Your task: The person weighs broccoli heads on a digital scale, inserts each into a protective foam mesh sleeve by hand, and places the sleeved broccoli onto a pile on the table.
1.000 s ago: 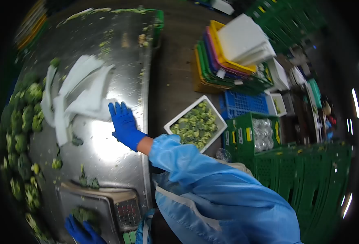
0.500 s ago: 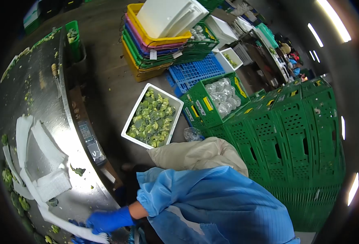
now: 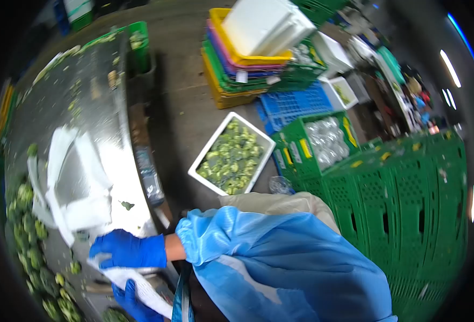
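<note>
My right hand [image 3: 128, 249], in a blue glove, has its fingers curled over the upper end of a white textured strip [image 3: 140, 290] at the steel table's near edge. Lower down, my left hand [image 3: 135, 303], also blue-gloved, grips the same strip, its thumb lying over it; the frame's bottom edge cuts it off in part. More white textured pieces [image 3: 88, 214] lie on the table beyond my hands. Broccoli pieces [image 3: 33, 247] are heaped along the table's far left side. Whether the strip is foam or cloth I cannot make out.
A white foam box [image 3: 195, 173] of broccoli florets stands on the floor. Stacked green crates [image 3: 392, 198] rise at the right, and one open green crate [image 3: 296, 161] holds clear plastic packs. Colored crates [image 3: 226, 80] and a blue pallet [image 3: 296, 102] stand behind.
My right hand has lifted one end of a white strip and drawn it off the others. My left hand shows more clearly on it. The whole view has shifted right and down.
</note>
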### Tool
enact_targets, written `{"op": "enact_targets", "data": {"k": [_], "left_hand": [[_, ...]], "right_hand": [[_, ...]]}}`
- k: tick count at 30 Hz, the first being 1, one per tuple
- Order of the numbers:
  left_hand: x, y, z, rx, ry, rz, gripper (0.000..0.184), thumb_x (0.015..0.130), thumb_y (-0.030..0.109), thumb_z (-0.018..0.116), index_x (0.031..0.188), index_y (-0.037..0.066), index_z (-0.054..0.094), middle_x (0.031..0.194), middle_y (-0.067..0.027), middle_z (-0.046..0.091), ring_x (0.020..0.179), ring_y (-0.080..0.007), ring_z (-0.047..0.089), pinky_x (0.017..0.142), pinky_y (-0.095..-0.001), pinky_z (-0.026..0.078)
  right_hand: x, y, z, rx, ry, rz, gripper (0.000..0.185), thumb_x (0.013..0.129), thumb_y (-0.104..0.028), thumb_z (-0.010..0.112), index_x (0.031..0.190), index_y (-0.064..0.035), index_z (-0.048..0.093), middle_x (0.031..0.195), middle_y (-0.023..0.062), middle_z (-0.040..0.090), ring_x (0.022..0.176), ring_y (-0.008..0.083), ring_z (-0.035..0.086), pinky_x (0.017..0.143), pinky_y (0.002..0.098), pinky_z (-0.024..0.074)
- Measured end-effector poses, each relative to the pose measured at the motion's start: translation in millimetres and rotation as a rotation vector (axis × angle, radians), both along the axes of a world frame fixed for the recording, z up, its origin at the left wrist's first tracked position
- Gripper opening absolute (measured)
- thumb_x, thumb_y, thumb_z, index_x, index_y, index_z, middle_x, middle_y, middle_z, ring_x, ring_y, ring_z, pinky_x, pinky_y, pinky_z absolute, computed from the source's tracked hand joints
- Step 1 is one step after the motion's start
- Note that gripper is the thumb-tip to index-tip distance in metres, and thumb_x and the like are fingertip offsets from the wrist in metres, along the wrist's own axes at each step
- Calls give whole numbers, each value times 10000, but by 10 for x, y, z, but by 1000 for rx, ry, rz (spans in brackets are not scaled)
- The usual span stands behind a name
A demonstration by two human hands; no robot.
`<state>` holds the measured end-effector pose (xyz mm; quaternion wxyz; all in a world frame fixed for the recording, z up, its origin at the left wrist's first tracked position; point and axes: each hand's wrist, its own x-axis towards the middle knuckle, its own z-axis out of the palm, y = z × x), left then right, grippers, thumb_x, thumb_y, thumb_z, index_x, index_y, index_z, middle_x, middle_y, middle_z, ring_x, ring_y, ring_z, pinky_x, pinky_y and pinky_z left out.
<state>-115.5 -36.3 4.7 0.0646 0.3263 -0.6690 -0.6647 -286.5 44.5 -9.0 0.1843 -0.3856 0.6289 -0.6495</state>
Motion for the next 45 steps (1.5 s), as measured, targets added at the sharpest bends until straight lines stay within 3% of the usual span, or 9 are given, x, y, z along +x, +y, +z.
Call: {"op": "enact_targets", "data": {"k": [5, 13, 19, 21, 27, 31, 37, 43, 45], "left_hand": [[246, 117, 10, 258, 167, 630, 493, 918, 319, 470, 1270, -22, 424, 1175, -103, 513, 1083, -200, 494, 952, -358, 373], [167, 591, -201, 277, 553, 820, 411, 851, 137, 610, 1208, -8, 467, 1089, -63, 549, 988, -134, 536, 865, -274, 442], [645, 665, -121, -26, 514, 925, 261, 839, 66, 607, 1087, -7, 570, 976, -54, 617, 906, -117, 570, 820, -253, 455], [777, 571, 0, 162, 805, 1053, 189, 871, 93, 552, 1033, -1, 582, 943, -57, 617, 861, -126, 580, 816, -266, 460], [1284, 702, 180, 1073, 1125, 888, 301, 912, 262, 466, 1075, 26, 556, 1025, -99, 606, 942, -240, 573, 924, -355, 424], [1536, 1020, -708, -176, 210, 394, 356, 916, 185, 493, 1236, 29, 499, 1130, -95, 582, 1024, -164, 548, 921, -315, 420], [1897, 30, -117, -254, -175, 977, 327, 769, 143, 669, 1049, -8, 592, 807, -44, 647, 688, -96, 591, 611, -257, 479], [2051, -1152, -570, -785, -264, 1107, 489, 757, 264, 699, 1147, 4, 560, 1016, -160, 631, 982, -235, 596, 876, -333, 440], [2114, -1375, -747, -132, 5, 1080, 625, 767, 412, 668, 1275, 93, 492, 1229, -187, 533, 1086, -289, 553, 958, -347, 388]], "right_hand": [[179, -221, -262, -131, -1050, 221, 291, 870, -208, 603, 1086, -13, 615, 998, 20, 642, 901, 108, 559, 813, 252, 459], [745, -113, -13, 88, 178, 304, 276, 792, -69, 588, 1063, -86, 639, 1046, 114, 600, 916, 236, 604, 824, 297, 459], [791, -223, -119, 192, -424, 671, 410, 824, -31, 556, 1226, -17, 471, 1155, 108, 548, 1013, 174, 561, 894, 267, 437], [852, -177, -135, 321, -49, 871, 405, 879, -38, 502, 1270, 11, 407, 1187, 76, 545, 1064, 175, 531, 926, 275, 423], [1181, -78, 341, 696, -1027, 1153, 521, 841, -327, 606, 1226, 3, 492, 1147, 103, 576, 1041, 187, 555, 928, 320, 427], [1003, -363, -66, 413, -1646, 1063, 381, 867, -227, 560, 1161, 13, 527, 1091, 141, 604, 1008, 232, 582, 918, 358, 449], [1180, -821, -96, 694, -285, 742, 491, 814, -120, 627, 1271, -29, 474, 1074, 104, 598, 858, 121, 589, 682, 246, 497], [1491, -1934, -819, 122, -60, 577, 644, 828, -222, 635, 1378, -82, 329, 1236, 181, 510, 1035, 259, 558, 873, 326, 430], [1476, -2161, -863, 181, -56, 633, 669, 824, -250, 639, 1385, -86, 313, 1270, 182, 492, 1103, 272, 531, 909, 335, 417]]}}
